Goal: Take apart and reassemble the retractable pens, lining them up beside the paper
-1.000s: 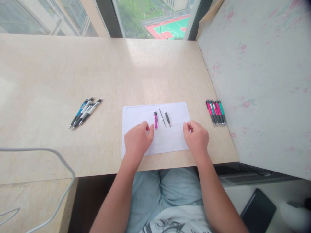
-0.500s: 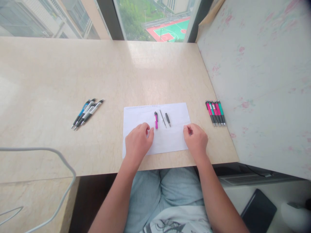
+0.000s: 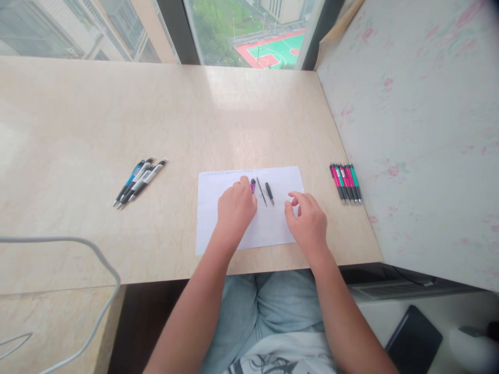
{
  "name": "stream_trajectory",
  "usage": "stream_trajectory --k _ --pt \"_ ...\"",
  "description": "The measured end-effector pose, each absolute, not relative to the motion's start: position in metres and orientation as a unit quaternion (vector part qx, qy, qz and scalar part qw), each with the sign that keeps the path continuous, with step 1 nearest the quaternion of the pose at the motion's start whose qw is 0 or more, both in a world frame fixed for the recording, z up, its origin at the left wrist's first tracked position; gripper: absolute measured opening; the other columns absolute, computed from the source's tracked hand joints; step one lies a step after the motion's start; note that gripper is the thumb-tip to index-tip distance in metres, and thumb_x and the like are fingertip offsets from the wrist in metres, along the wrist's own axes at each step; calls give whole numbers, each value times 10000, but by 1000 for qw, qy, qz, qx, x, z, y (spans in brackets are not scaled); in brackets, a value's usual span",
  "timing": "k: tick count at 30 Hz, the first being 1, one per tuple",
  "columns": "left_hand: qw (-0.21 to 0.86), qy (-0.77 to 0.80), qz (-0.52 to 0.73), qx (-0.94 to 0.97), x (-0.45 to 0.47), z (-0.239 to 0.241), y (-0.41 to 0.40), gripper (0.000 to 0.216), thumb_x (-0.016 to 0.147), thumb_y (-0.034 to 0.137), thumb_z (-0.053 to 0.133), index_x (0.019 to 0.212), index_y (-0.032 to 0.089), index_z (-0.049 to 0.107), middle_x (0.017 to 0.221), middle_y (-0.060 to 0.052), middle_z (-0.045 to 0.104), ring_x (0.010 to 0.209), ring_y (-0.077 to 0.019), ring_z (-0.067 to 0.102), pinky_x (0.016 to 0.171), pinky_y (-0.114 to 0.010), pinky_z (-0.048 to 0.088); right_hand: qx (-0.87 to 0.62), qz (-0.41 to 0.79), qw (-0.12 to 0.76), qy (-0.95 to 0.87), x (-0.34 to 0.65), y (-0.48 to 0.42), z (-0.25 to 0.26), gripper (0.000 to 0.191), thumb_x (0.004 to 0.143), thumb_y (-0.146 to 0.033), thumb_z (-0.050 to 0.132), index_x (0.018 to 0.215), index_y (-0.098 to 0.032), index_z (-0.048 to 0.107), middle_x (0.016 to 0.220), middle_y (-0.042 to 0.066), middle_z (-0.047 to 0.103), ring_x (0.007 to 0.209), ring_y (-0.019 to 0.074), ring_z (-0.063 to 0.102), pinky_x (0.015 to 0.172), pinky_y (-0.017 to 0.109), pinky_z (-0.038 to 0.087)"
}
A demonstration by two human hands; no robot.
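Note:
A pink pen barrel [image 3: 253, 186] with a black clip lies on the white paper [image 3: 218, 239], its lower part hidden by my left hand [image 3: 237, 206]. My left hand is closed around that hidden part, fingertips out of sight beneath it. Right of the barrel lie a thin dark pen refill [image 3: 261, 191] and a black front grip section [image 3: 269, 193] with a metal tip. My right hand [image 3: 307, 221] hovers over the paper's right edge, thumb and index finger apart, holding nothing; the grip section is nearest to it.
A row of pink and green pens [image 3: 345, 183] lies right, beside the patterned wall covering [image 3: 413, 156]. At left sits a bunch of blue and silver pens [image 3: 139, 183]. A pale cable [image 3: 105, 265] loops over the lower left. Windows border the desk's [image 3: 175, 119] far side.
My left hand has moved forward and right onto the pink barrel, whose top has shifted slightly right. My right hand has moved left a little, and its thumb and index finger have parted.

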State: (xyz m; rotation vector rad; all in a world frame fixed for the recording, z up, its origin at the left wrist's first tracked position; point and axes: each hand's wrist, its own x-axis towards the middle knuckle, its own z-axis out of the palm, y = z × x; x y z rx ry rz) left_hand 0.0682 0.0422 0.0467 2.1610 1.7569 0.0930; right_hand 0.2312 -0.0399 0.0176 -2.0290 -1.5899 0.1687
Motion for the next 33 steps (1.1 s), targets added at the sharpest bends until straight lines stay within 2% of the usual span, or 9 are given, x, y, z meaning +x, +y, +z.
stream_trajectory --k 2,4,7,9,13,19,33 --pt "235 623 97 740 59 47 43 214 878 204 532 1083 157 572 875 -87 679 788 -222 640 713 -341 450 -738 74 261 -618 221 -33 22 256 926 -276 495 1089 -198 676 911 67 680 780 189 614 682 308 417" --pt "362 609 192 679 47 47 40 229 853 251 599 1067 171 601 851 -56 670 748 -183 620 719 -326 461 -723 84 249 -639 212 -25 24 249 933 -266 500 1096 -205 679 968 73 683 847 193 632 671 299 414" --pt "610 515 316 513 27 45 28 254 853 361 648 1011 162 647 787 -34 618 679 -131 559 634 -270 449 -711 89 226 -660 202 -14 26 232 944 -264 506 1075 -210 689 998 74 681 859 189 632 651 293 405" --pt "682 475 386 401 18 43 18 269 816 358 701 996 160 669 799 -27 599 648 -99 507 578 -233 414 -708 89 204 -670 199 -7 25 220 944 -259 512 1055 -214 697 988 69 678 839 183 626 634 291 394" --pt "727 427 465 270 15 36 3 244 755 299 780 937 158 697 807 -18 590 650 -71 484 543 -182 389 -709 88 165 -680 195 -1 25 201 938 -239 528 1032 -214 703 989 63 674 841 181 618 617 292 377" --pt "750 375 507 197 18 25 -7 224 730 244 832 897 143 720 849 -25 622 666 -54 518 562 -149 418 -704 92 149 -688 194 1 22 200 932 -219 539 1037 -203 709 984 63 668 879 187 615 658 292 396" --pt "773 322 511 193 27 15 -10 186 788 234 797 927 151 706 879 -41 670 742 -85 607 672 -181 490 -699 76 166 -692 193 7 17 169 930 -211 560 936 -203 729 913 56 682 823 177 602 617 280 364"
